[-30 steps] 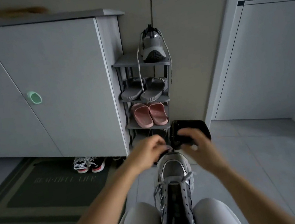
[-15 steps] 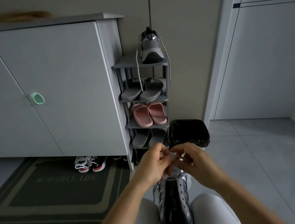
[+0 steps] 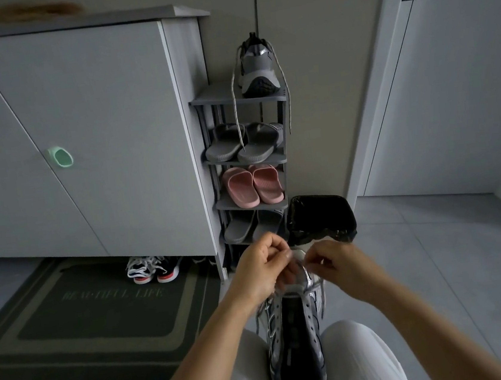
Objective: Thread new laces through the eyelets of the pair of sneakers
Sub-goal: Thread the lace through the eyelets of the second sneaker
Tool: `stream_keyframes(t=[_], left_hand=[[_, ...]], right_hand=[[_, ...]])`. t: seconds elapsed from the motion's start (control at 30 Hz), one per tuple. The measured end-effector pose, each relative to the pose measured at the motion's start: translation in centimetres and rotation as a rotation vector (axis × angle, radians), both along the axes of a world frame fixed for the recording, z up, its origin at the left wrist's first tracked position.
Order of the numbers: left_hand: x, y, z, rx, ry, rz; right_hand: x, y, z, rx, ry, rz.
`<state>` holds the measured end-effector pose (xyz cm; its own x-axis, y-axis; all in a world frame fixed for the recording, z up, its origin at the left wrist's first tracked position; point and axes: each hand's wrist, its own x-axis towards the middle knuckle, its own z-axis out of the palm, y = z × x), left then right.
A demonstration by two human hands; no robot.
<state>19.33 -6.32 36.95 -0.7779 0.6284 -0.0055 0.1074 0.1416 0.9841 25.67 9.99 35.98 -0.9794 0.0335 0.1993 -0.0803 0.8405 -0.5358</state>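
Grey lace point(image 3: 259, 315) is soft and limp, so I judge its stiff tip is the best place to pinch. The left hand point(image 3: 264, 269), fingers curled, seems to pinch it at the toe-end eyelets of the light sneaker point(image 3: 294, 341), which stands between the knees. The right hand point(image 3: 339, 265) pinches it too. The doormat point(image 3: 93, 301), shoe rack point(image 3: 239, 100) and black bin point(image 3: 321, 216) stand apart and block nothing.

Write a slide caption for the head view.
Left hand and right hand pinch the lace at the toe of the silver sneaker wedged between the knees.
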Motion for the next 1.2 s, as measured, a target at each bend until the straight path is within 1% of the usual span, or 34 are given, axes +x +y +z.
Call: stream_keyframes(t=[0.03,0.1,0.17,0.2,0.23,0.3,0.37,0.43,0.53,0.6,0.67,0.73,0.83,0.87,0.93,0.97,1.07,1.13,1.2], left_hand=[[-0.3,-0.3,-0.3,-0.04,0.008,0.021],[-0.8,-1.3,-1.2,-0.156,0.025,0.088],[-0.9,-2.5,-2.5,-0.257,0.029,0.145],[-0.8,-3.0,-3.2,-0.282,0.022,0.159],[-0.7,-3.3,-3.9,-0.298,0.011,0.167],[-0.3,-3.5,-5.1,-0.318,-0.024,0.176],[0.0,-3.1,-5.8,-0.318,-0.033,0.179],[0.1,-2.3,-5.9,-0.283,-0.018,0.205],[0.1,-1.1,-5.0,-0.192,-0.017,0.232],[0.4,-0.3,-4.0,-0.118,-0.036,0.148],[1.0,0.6,-3.1,-0.035,-0.076,0.062],[1.2,0.9,-2.5,0.042,-0.099,0.08],[1.1,0.0,-1.9,0.065,-0.045,0.102],[1.1,-0.4,-1.8,0.066,-0.055,0.08],[1.3,-0.9,-1.6,0.073,-0.132,0.024],[1.5,-0.9,-1.7,0.056,-0.153,0.01],[1.6,-1.0,-2.0,-0.012,-0.114,0.052],[1.4,-1.4,-2.2,-0.084,-0.048,0.079],[1.2,-1.7,-2.2,-0.178,0.001,0.085]], right_hand=[[-0.2,0.6,0.3,0.025,-0.037,-0.037],[-0.5,2.5,1.0,0.068,-0.205,-0.102],[-0.4,4.4,1.3,0.19,-0.371,-0.171],[-0.3,5.2,1.3,0.227,-0.391,-0.232],[-0.2,5.9,1.5,0.241,-0.37,-0.301],[-0.1,7.3,2.1,0.175,-0.205,-0.439],[0.0,8.2,2.8,-0.007,0.017,-0.573],[0.0,8.4,2.7,-0.187,0.127,-0.617],[-0.1,6.0,2.1,-0.426,0.115,-0.507],[-0.2,3.4,1.3,-0.551,0.105,-0.426],[-0.3,1.0,0.5,-0.606,0.117,-0.372],[-0.3,-0.5,-0.2,-0.627,0.124,-0.348],[0.2,-1.1,-1.2,-0.589,0.126,-0.356],[0.4,-1.2,-1.5,-0.573,0.134,-0.366],[0.6,-1.3,-2.0,-0.559,0.149,-0.385],[0.7,-1.5,-2.2,-0.563,0.16,-0.393],[0.6,-2.1,-2.3,-0.562,0.19,-0.369],[0.7,-2.2,-2.5,-0.431,0.147,-0.273],[1.1,-2.4,-2.8,-0.267,0.066,-0.108]])
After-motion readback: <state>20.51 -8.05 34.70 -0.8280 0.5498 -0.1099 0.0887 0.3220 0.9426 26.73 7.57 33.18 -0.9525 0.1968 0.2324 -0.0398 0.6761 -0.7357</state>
